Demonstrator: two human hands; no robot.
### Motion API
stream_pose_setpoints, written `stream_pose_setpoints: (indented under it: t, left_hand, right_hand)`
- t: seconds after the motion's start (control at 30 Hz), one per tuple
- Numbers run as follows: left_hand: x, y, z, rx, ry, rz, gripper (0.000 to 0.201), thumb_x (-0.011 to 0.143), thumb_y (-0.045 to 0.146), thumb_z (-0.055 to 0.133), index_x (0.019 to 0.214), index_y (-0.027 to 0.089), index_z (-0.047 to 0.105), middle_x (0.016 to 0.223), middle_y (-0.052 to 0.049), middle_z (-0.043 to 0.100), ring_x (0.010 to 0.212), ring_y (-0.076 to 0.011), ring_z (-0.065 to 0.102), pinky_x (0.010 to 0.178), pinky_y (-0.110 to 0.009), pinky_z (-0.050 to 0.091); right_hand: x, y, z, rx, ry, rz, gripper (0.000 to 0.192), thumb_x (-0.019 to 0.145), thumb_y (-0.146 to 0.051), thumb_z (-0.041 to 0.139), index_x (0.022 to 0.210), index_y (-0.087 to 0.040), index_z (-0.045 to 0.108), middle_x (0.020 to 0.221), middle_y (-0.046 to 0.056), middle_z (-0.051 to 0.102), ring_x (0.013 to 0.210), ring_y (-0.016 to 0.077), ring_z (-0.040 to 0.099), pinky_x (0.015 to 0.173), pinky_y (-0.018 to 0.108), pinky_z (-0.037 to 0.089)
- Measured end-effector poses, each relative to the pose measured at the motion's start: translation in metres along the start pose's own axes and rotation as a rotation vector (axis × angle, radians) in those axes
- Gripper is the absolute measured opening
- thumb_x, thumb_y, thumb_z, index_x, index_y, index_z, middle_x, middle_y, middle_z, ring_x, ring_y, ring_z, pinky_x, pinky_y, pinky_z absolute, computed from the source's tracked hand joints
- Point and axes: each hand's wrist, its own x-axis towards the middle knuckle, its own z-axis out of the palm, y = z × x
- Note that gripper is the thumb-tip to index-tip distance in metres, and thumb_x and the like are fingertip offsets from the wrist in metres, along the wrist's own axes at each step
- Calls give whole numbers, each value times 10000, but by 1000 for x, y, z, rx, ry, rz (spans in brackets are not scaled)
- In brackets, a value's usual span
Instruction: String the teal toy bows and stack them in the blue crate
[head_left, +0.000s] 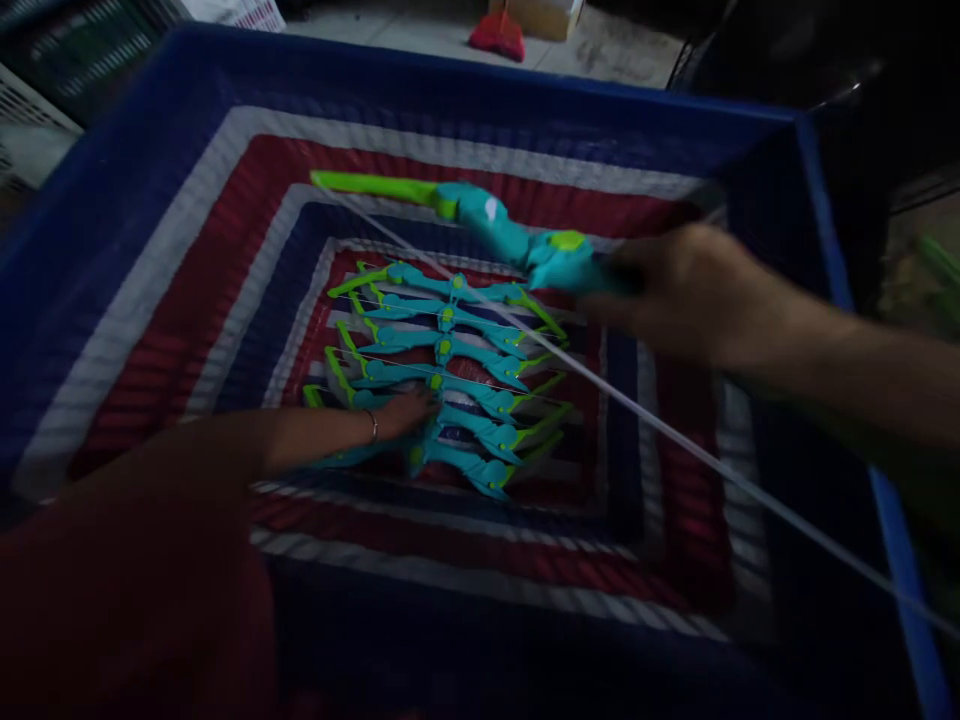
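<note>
My right hand (686, 290) grips a teal and green toy bow (495, 225) by its middle and holds it above a deep striped bag (225, 250). The bow's white string (675, 435) runs slanting toward the lower right. My left hand (409, 412), a thin bracelet on the wrist, reaches down to the bag's bottom and rests on a row of several matching toy bows (450, 375) lying side by side.
The bag has blue, white and red woven walls with a blue rim (825, 200). White plastic crates (30, 120) stand at the far left. A red object (496, 35) lies on the pale floor beyond the bag.
</note>
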Motion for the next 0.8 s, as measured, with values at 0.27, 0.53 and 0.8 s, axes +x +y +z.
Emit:
stream_pose_setpoints:
  t: [0.27,0.53,0.8]
  left_hand:
    - [-28,20,-11,-73,-189,-186,676,952,89,579,1574,203,340,1585,-221,386,883,-200,684,766,-351,588]
    - [-34,24,-15,-138,-217,-230,588,998,242,591,1547,213,381,1429,-200,551,910,-224,694,770,-390,625]
    - [-36,31,-8,-133,-157,-252,581,992,104,514,1548,205,381,1510,-209,487,894,-214,724,791,-384,647]
  right_hand:
    - [44,-25,16,-71,-67,-224,283,1038,-249,471,1195,-60,612,1156,150,632,1047,309,669,867,427,557]
    - [86,-90,112,65,-343,-131,208,1026,-207,476,1192,-132,577,1158,161,645,1016,269,669,877,366,506]
    - [60,-133,261,94,-498,15,374,1026,-313,553,1292,-50,540,1188,246,643,1030,264,662,841,324,507]
